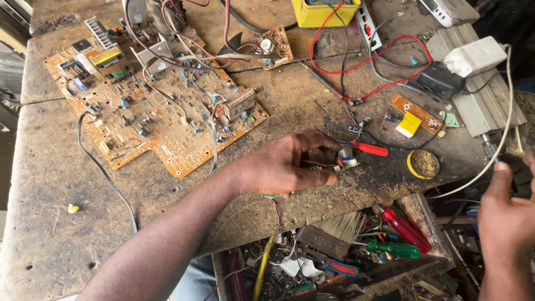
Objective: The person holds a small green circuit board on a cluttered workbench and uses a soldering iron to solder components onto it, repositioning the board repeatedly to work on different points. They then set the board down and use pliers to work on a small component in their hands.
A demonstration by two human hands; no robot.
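Gripping a small circuit part [346, 156] between thumb and fingertips, the left hand [278, 166] rests low over the front edge of the bench [50, 184]. Its fingers [317, 179] are closed on the part, which carries a pale cylinder-shaped piece and thin red wires. The part sits at the tips of those fingers, pointing toward the person's right, with its long axis running roughly along the bench edge.

The right hand [510, 214] is off at the far right of the view, well apart from the part, so the left is by far the nearer. It looks closed around a thin tool with a white cord [490, 161] trailing up toward the white box [475, 56], though the grip itself is partly cut off.

Just beyond the part lies a red-handled probe [370, 149], and near it a round yellow tin [423, 164]. A large tan circuit board [156, 111] lies well to the left. Below the bench edge, an open drawer [412, 209] holds screwdrivers and a brush.
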